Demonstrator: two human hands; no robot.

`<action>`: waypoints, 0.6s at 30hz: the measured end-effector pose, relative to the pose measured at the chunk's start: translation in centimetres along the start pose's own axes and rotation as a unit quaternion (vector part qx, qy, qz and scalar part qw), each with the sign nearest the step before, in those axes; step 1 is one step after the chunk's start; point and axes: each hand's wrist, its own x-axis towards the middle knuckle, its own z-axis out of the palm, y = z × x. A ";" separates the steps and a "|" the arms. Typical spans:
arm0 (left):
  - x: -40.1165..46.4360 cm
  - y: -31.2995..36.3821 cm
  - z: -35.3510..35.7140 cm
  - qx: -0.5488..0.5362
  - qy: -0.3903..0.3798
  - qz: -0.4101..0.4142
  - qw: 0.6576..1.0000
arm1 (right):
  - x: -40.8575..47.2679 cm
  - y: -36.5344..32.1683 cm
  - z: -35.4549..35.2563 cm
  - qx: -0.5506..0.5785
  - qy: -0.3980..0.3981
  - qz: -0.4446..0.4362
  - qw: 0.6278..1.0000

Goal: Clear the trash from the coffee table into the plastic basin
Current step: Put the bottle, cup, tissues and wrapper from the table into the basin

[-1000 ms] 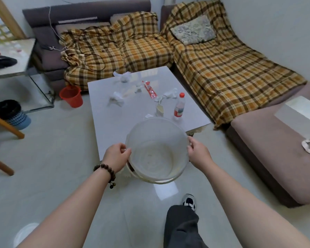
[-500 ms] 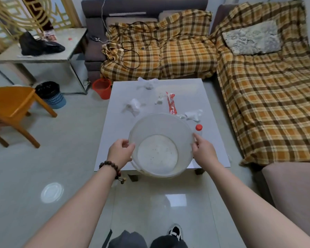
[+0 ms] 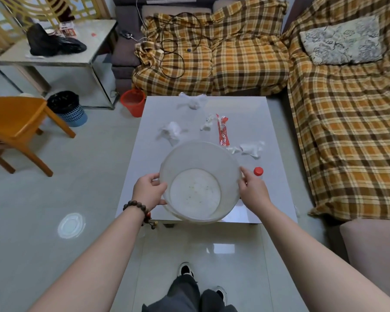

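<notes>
I hold a translucent plastic basin (image 3: 198, 181) over the near half of the white coffee table (image 3: 250, 122). My left hand (image 3: 149, 190) grips its left rim and my right hand (image 3: 252, 190) grips its right rim. The basin looks empty apart from small specks. On the table beyond it lie crumpled white tissues (image 3: 172, 131), another tissue (image 3: 192, 102) at the far edge, a small wad (image 3: 208, 123), a red wrapper (image 3: 222, 129) and torn white paper (image 3: 250, 149). A bottle's red cap (image 3: 258, 171) shows just right of my right hand; the basin hides what lies under it.
Plaid-covered sofas (image 3: 347, 122) run along the back and right. A red bucket (image 3: 133, 102) stands at the table's far left corner. A wooden chair (image 3: 16, 122), a black-lined bin (image 3: 68, 108) and a side table (image 3: 54, 57) are to the left. My feet (image 3: 185, 270) are on the tiled floor.
I have stepped closer and squared up to the table. The basin, still in both hands, has moved forward over the table's near half, and the bottle now shows only its cap.
</notes>
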 end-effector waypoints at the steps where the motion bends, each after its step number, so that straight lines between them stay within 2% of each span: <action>1: 0.6 0.1 0.0 0.001 0.000 -0.001 1.000 | 0.6 0.0 0.1 0.000 -0.005 0.006 1.000; 7: 4.2 1.6 0.0 0.034 0.012 -0.005 0.999 | 3.4 1.1 -0.3 0.078 -0.034 0.074 0.994; 12: 6.6 3.0 1.2 0.079 0.037 -0.001 0.996 | 5.3 4.9 -2.3 0.000 0.040 0.086 0.996; 18: 8.2 2.6 3.7 0.147 0.079 -0.013 0.986 | 9.3 8.3 -2.2 -0.059 -0.015 0.079 0.995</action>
